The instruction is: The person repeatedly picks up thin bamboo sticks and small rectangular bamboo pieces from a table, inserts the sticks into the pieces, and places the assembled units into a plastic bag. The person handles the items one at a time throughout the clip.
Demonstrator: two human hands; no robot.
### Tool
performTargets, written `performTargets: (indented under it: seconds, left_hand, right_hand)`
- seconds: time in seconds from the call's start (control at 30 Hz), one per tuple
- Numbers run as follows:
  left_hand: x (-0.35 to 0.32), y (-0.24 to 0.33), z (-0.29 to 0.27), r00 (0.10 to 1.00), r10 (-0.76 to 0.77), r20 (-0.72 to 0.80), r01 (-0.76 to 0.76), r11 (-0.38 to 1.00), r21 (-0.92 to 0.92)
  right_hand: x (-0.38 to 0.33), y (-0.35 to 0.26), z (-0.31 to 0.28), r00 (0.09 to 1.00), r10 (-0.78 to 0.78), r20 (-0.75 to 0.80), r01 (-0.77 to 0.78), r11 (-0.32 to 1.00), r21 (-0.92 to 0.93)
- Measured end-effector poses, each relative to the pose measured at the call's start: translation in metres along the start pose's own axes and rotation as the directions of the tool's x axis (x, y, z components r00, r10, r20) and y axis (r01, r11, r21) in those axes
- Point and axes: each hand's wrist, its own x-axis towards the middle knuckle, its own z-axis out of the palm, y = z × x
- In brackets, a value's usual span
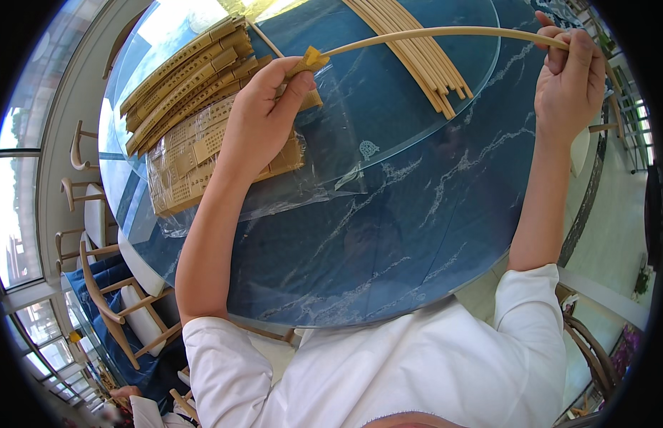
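Note:
A long pale wooden chopstick (pixel 445 31) spans the space between my two hands, looking curved in this wide view; whether it is one or a pair I cannot tell. My left hand (pixel 264 114) is closed on a brown paper chopstick sleeve (pixel 314 58), and the chopstick's left end meets the sleeve's mouth. At the far right, my right hand (pixel 570 89) pinches the other end of the chopstick. Beneath the chopstick lies a row of bare chopsticks (pixel 417 57). Left of my left hand are stacked long brown printed sleeves (pixel 185 78), some looking filled.
More flat sleeves (pixel 182 164) lie on a clear plastic bag (pixel 274 203). Everything rests on a blue marbled round table (pixel 374 250) with a raised glass turntable (pixel 417 135). Wooden chairs (pixel 125 314) stand at the left, where another person's hand (pixel 125 392) shows at the lower edge.

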Motion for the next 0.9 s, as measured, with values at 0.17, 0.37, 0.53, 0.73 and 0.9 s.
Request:
performTargets:
  seconds: [0.17,0.37,0.53,0.73,0.9]
  left_hand:
    - [0.0,-0.001,-0.001,1.0,0.008,-0.002,-0.008,1.0,0.003]
    - [0.001,-0.001,0.001,0.999,-0.007,-0.032,0.005,0.998,-0.062]
    - [0.001,-0.003,0.0,0.999,0.011,-0.052,-0.012,0.999,-0.031]
    - [0.001,0.001,0.0,0.998,-0.036,-0.061,0.036,0.999,-0.001]
    - [0.001,-0.002,0.001,0.997,-0.005,-0.075,0.006,1.0,0.013]
  right_hand:
    - [0.0,0.0,-0.002,1.0,-0.016,0.025,0.016,1.0,-0.015]
    - [-0.001,0.005,-0.006,0.999,-0.031,0.037,0.03,0.999,0.018]
    - [-0.003,0.003,-0.003,1.0,0.011,0.015,-0.011,1.0,0.009]
    - [-0.002,0.007,-0.008,0.997,0.042,0.068,-0.047,0.996,0.074]
    - [0.002,-0.002,0.006,0.994,-0.03,0.105,0.039,0.995,-0.089]
